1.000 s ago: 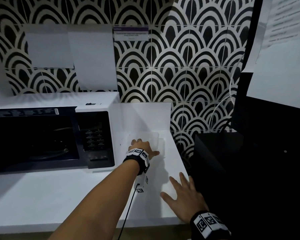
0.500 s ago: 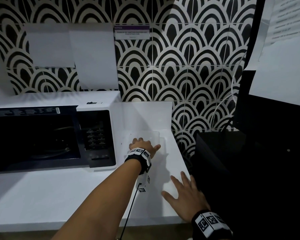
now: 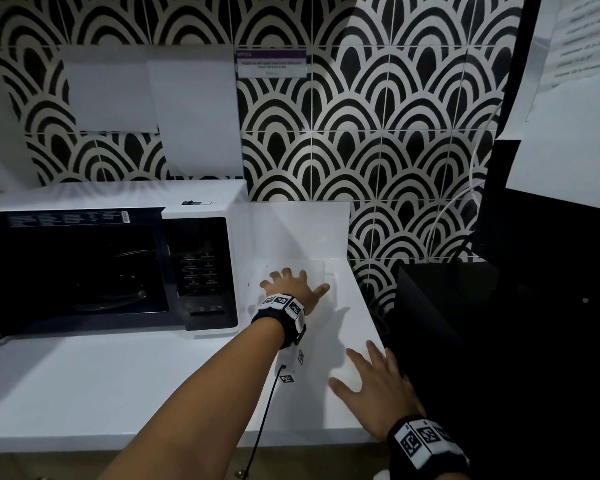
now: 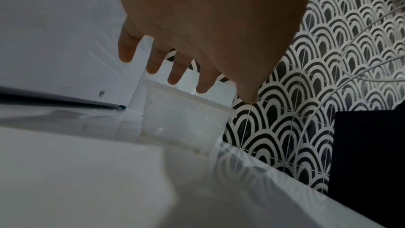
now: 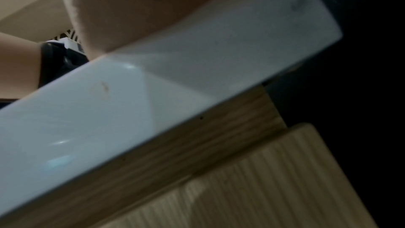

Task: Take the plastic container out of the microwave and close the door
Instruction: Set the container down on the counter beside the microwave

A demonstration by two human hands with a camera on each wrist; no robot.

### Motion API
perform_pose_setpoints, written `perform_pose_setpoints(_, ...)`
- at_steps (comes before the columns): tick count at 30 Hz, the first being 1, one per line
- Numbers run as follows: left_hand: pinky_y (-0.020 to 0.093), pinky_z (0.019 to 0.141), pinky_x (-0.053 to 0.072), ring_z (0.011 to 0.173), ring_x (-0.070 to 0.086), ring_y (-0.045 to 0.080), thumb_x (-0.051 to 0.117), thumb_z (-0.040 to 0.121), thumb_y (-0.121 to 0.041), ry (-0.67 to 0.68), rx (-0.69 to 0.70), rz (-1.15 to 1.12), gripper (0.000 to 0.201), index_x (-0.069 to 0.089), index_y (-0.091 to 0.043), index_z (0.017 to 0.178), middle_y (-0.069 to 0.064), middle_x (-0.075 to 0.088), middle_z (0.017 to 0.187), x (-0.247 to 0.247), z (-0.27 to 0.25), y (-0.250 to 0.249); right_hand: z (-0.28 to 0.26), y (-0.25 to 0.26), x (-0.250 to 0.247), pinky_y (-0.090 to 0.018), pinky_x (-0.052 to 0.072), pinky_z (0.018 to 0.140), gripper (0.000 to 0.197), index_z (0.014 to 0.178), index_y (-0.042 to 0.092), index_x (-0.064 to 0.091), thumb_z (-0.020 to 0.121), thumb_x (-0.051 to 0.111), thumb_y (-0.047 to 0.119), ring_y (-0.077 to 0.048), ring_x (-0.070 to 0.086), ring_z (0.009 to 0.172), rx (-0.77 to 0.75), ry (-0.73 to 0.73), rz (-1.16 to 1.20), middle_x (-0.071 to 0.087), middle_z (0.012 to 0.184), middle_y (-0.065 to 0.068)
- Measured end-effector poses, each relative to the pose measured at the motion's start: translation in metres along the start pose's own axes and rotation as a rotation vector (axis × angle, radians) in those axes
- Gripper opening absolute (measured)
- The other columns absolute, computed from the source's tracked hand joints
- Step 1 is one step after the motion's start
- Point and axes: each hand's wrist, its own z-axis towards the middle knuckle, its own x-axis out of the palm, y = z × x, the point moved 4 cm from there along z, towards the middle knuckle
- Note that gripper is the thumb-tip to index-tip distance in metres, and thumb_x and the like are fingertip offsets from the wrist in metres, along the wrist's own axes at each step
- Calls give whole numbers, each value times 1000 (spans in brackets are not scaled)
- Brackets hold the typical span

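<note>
Translucent rectangular plastic container on glossy white counter

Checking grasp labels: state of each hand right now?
Left hand: open, fingers spread above the plastic container, not gripping it.
Right hand: open, flat on the white counter, holding nothing.

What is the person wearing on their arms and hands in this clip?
Both forearms are bare, with no sleeves or gloves. The left hand and right hand each have a black wristband carrying white blocks printed with square black-and-white marker patterns. A thin black cable hangs from the left band.
</note>
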Motion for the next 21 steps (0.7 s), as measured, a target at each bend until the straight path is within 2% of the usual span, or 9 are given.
perform_pose_setpoints(8, 59, 107, 28, 138, 34, 36, 22, 89, -82, -195, 85, -18, 84, 37, -27, 150, 12, 37, 154, -42, -51, 26, 2, 3, -1, -51, 7, 119, 80, 150, 42, 25, 81, 32, 81, -30, 5, 149, 6, -65, -41, 9, 165, 2)
perform_pose_setpoints(12, 56, 106, 29, 137, 37, 33, 26, 88, -82, -348, 147, -43, 82, 43, -27, 147, 10, 42, 152, -65, -83, 44, 1, 3, -1, -51, 8, 119, 78, 149, 44, 26, 81, 30, 82, -30, 9, 148, -1, -65, -73, 13, 164, 2)
perform_pose_setpoints(16, 55, 108, 29, 139, 35, 29, 30, 90, -78, -492, 186, -42, 78, 43, -26, 148, 9, 42, 152, -87, -118, 67, 0, 3, -1, -54, 6, 119, 79, 149, 45, 24, 80, 29, 83, -32, 6, 149, 9, -46, -69, 8, 165, 2)
perform_pose_setpoints(21, 55, 110, 28, 141, 34, 28, 33, 89, -78, -640, 130, -21, 81, 41, -25, 150, 9, 42, 154, -119, -158, 118, -5, 3, -1, -55, 10, 119, 82, 153, 42, 16, 83, 31, 81, -36, 4, 149, 23, 1, -57, 0, 166, 1)
